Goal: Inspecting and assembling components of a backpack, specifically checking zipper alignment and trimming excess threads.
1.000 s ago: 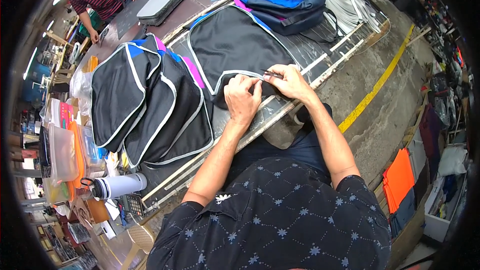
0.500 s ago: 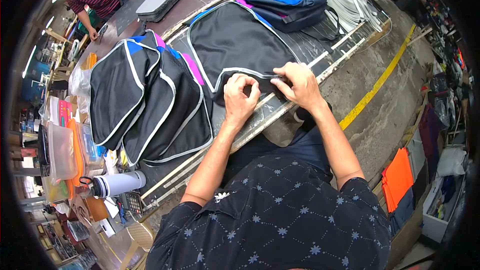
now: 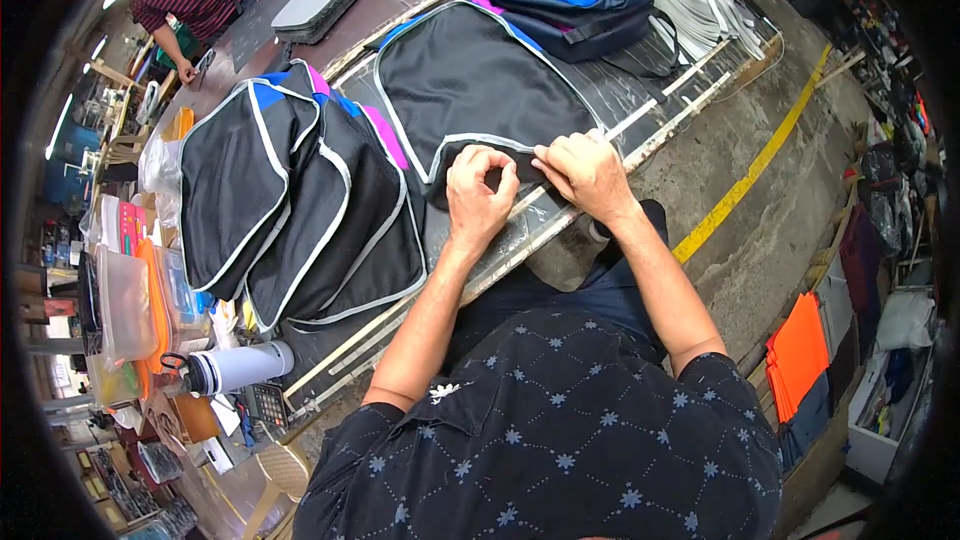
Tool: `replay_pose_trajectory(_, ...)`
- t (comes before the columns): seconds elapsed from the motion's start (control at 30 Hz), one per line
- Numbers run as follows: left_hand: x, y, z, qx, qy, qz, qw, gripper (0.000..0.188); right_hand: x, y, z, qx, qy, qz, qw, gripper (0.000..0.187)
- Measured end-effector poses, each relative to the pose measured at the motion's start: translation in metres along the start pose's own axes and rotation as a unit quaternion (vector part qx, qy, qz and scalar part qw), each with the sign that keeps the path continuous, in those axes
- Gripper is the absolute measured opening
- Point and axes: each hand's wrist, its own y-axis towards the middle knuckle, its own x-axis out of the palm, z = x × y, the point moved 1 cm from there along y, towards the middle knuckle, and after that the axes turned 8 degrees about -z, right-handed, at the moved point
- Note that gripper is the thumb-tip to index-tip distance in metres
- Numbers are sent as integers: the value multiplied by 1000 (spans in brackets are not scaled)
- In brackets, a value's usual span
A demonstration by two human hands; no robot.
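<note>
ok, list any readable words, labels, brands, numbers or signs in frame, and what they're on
No readable text.
Calculator: key markings too small.
Pink box: print too small and blurred.
Black grey-edged panel: no lettering visible.
Bottle: no lettering visible.
White shirt motif: a shape, not legible letters.

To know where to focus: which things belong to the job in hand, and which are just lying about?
Job in hand:
- Grey-edged black piece, left hand and right hand at its edge
- Similar black pieces, probably

Lying about, apparently:
- Bottle
- Calculator
- Orange sheets
</note>
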Motion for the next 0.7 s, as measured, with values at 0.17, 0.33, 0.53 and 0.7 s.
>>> replay_pose_trajectory(0.17,-8,-4,2,4,-28,8,1000,8,-4,14,-5,107,115,59,986,33)
replay_pose_trajectory(0.33,-15,-11,5,9,-34,6,999,8,2,45,8,189,279,-42,941,46)
replay_pose_trajectory(0.53,-20,-16,4,14,-49,4,999,9,7,51,8,109,187,-56,975,38)
replay_pose_trajectory(0.7,-23,-16,2,13,-48,1,999,9,-3,42,6,-14,77,-22,997,30)
